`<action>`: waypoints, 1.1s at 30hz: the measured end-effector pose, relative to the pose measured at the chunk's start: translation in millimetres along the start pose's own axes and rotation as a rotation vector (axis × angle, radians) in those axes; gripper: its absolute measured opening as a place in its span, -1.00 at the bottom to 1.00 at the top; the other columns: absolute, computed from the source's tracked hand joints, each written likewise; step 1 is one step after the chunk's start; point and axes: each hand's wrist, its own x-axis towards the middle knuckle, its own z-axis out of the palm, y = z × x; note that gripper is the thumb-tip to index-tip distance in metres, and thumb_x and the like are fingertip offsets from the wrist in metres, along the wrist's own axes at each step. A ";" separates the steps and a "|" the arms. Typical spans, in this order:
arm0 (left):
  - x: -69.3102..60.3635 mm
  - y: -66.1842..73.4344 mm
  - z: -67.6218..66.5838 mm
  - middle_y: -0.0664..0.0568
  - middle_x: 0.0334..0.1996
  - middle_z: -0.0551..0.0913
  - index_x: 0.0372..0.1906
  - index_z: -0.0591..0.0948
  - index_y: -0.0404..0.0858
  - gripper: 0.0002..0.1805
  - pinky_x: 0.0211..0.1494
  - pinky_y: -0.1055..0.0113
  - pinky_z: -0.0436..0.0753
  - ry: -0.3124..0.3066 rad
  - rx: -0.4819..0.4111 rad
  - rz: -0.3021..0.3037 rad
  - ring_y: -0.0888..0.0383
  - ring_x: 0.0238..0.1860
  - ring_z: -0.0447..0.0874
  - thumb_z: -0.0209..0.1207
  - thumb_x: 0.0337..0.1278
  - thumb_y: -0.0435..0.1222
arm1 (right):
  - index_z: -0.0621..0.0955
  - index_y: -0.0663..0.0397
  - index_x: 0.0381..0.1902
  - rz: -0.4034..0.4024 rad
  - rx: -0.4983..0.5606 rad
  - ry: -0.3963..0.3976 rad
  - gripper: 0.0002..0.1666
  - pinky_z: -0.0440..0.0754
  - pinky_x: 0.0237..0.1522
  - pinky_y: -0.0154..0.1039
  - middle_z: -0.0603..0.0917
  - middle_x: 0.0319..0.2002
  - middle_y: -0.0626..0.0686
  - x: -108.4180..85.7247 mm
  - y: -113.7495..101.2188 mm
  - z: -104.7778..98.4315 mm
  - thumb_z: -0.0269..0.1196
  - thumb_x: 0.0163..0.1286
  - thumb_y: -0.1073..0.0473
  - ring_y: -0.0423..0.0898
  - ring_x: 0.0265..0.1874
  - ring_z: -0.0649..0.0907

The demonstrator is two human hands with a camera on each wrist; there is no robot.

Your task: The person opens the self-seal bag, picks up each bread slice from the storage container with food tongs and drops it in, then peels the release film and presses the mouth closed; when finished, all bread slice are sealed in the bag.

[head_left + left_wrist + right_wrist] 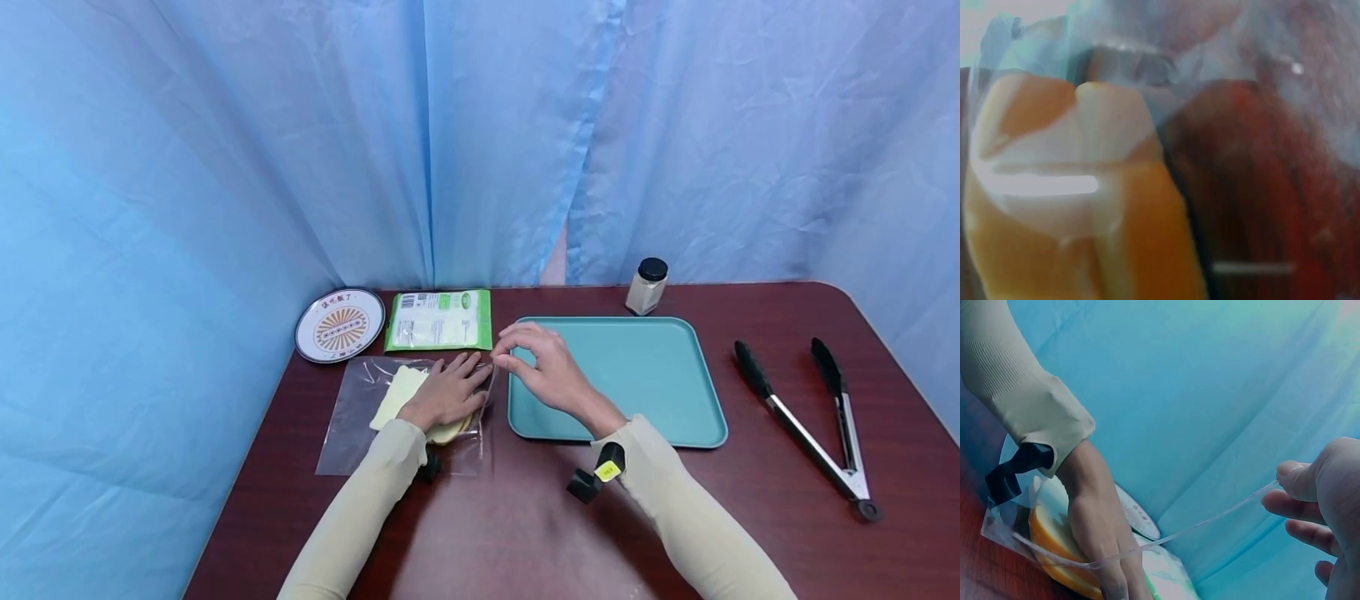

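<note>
A clear plastic bag (341, 433) lies on the table with bread slices (397, 396) inside, pale with orange-brown crusts. My left hand (448, 393), fingers spread, rests over the bag and slices and hides part of them. At the bag's right side, my right hand (546, 367) pinches the edge between thumb and forefinger. That edge stretches taut toward the right thumb (1300, 482) in the right wrist view, passing in front of the left fingers. Through glossy plastic, the left wrist view shows the slices (1154, 225) close up and blurred.
A teal tray (622, 375) lies under the right forearm. Behind it stands a black-lidded jar (647, 287). Spread tongs (810, 442) lie at right. A patterned plate (307, 333) and a green-white packet (438, 321) sit behind the bag, before blue curtains (480, 142).
</note>
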 end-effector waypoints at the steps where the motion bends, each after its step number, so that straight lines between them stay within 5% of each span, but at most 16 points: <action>1: -0.1 0.0 -0.2 -0.04 0.63 0.06 0.58 0.20 0.02 -0.38 0.60 -0.24 0.12 -0.001 0.000 0.001 -0.09 0.64 0.00 -0.24 0.54 0.07 | 0.74 0.06 -0.20 -0.007 0.001 0.005 -0.89 0.37 0.33 0.27 0.71 0.02 0.14 0.1 -1.8 -0.6 0.30 0.40 0.19 0.08 0.18 0.59; 20: -1.1 -1.3 -2.9 -0.06 0.63 0.05 0.58 0.20 -0.02 -0.37 0.58 -0.27 0.13 -0.011 -0.004 0.026 -0.12 0.64 -0.01 -0.23 0.55 0.10 | 0.73 0.10 -0.25 -0.132 0.030 0.063 -0.93 0.49 0.14 0.12 0.73 -0.04 0.11 2.5 -34.1 -14.6 0.31 0.36 0.29 0.02 0.08 0.64; 33: -0.7 0.2 -3.7 -0.05 0.63 0.04 0.58 0.19 0.00 -0.36 0.59 -0.27 0.11 -0.018 -0.010 0.017 -0.11 0.65 -0.03 -0.22 0.54 0.11 | 0.73 0.07 -0.27 -0.194 0.065 0.092 -0.90 0.40 0.29 0.17 0.75 -0.11 0.08 2.1 -56.4 -27.6 0.33 0.32 0.35 -0.03 0.08 0.64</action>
